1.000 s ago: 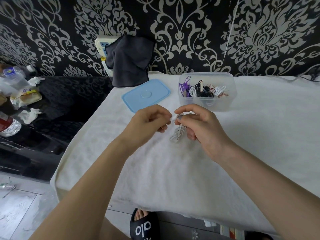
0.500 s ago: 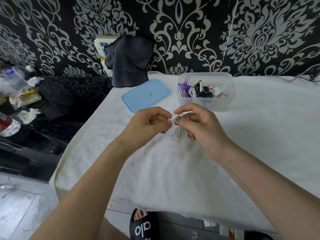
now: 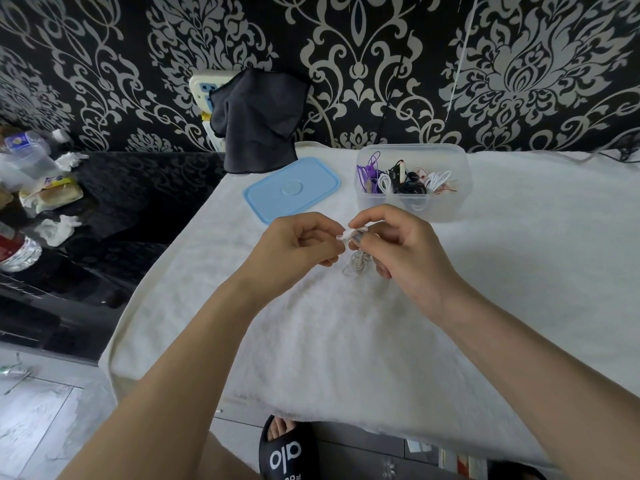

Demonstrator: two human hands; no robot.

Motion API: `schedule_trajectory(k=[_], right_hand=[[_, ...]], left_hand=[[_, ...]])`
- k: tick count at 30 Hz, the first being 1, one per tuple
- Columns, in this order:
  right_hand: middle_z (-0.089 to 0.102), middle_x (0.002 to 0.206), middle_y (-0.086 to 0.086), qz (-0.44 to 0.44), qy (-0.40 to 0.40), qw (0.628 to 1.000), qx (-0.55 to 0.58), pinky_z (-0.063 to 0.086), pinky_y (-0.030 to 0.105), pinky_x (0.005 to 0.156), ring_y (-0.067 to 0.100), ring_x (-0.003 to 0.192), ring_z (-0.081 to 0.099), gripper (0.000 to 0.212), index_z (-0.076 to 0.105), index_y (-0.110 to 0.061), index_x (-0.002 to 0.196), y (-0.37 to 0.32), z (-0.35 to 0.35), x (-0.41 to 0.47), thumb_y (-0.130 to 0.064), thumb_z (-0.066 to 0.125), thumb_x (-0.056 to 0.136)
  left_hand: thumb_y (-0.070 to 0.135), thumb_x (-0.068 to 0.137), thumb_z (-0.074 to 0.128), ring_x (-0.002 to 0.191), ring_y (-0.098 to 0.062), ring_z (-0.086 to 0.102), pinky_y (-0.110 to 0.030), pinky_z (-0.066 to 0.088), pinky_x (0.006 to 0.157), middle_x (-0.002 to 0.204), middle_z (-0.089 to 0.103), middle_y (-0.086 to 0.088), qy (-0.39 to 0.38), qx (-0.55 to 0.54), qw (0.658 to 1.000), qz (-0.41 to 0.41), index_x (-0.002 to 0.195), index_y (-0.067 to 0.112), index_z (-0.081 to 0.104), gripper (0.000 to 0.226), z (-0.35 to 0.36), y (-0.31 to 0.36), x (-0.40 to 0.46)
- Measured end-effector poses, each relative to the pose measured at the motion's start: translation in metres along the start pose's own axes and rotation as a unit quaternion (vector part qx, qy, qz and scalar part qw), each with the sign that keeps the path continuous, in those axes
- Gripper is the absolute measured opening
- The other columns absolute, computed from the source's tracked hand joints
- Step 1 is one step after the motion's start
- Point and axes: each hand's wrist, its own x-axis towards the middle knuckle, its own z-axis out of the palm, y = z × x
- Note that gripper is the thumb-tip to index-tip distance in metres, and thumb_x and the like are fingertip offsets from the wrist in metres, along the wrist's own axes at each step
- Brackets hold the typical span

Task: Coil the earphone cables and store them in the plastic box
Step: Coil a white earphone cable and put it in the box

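Cable (image 3: 356, 263) | white, pinched between left hand (image 3: 298, 244) and right hand (image 3: 394, 242), loops dangling above surface | step: coiling | next: finish wrap, drop into box (image 3: 414, 211) behind.

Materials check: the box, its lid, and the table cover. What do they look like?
Plastic box: translucent frosted plastic, likely semi-rigid; the coiled cables inside show through its wall.
Lid: opaque light-blue plastic, smooth with a slight sheen and a moulded circle in the middle.
Table cover: white towel-like fabric, probably terry; fuzzy matte nap, soft rounded edges.
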Motion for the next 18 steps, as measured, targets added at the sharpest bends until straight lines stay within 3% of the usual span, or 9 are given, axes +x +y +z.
schedule_trajectory(k=[4, 9, 18], right_hand=[[0.070, 0.069, -0.002, -0.008, 0.011, 1.000, -0.011, 0.037, 0.010, 0.053, 0.001, 0.051, 0.058, 0.010, 0.069, -0.014, 0.097, 0.0006, -0.0007, -0.0001, -0.006, 0.064, 0.094], [0.073, 0.074, 0.005, 0.011, 0.022, 1.000, 0.010, 0.035, 0.026, 0.053, 0.004, 0.047, 0.047, 0.007, 0.069, -0.015, 0.097, -0.0018, -0.0004, -0.0009, -0.009, 0.065, 0.094], [0.071, 0.076, 0.010, 0.053, 0.030, 0.992, 0.110, 0.030, 0.029, 0.050, 0.016, 0.047, 0.033, 0.008, 0.068, -0.015, 0.094, -0.0037, 0.0007, -0.0004, -0.008, 0.064, 0.094]], left_hand=[[-0.006, 0.090, 0.066, 0.073, -0.013, 0.071, -0.020, 0.057, 0.074, 0.087, 0.076, -0.013, -0.001, -0.003, 1.000, 0.006, 0.100, 0.006, 0.074, 0.018, 0.0006, 0.0002, -0.0001], [-0.008, 0.089, 0.065, 0.076, -0.016, 0.069, -0.023, 0.058, 0.075, 0.088, 0.076, -0.016, 0.002, -0.011, 1.000, 0.023, 0.101, 0.003, 0.074, 0.019, 0.0011, 0.0015, 0.0002], [-0.005, 0.091, 0.067, 0.077, -0.021, 0.070, -0.028, 0.058, 0.076, 0.091, 0.075, -0.020, 0.013, -0.024, 0.998, 0.064, 0.102, 0.003, 0.068, 0.013, 0.0049, 0.0004, 0.0027]])
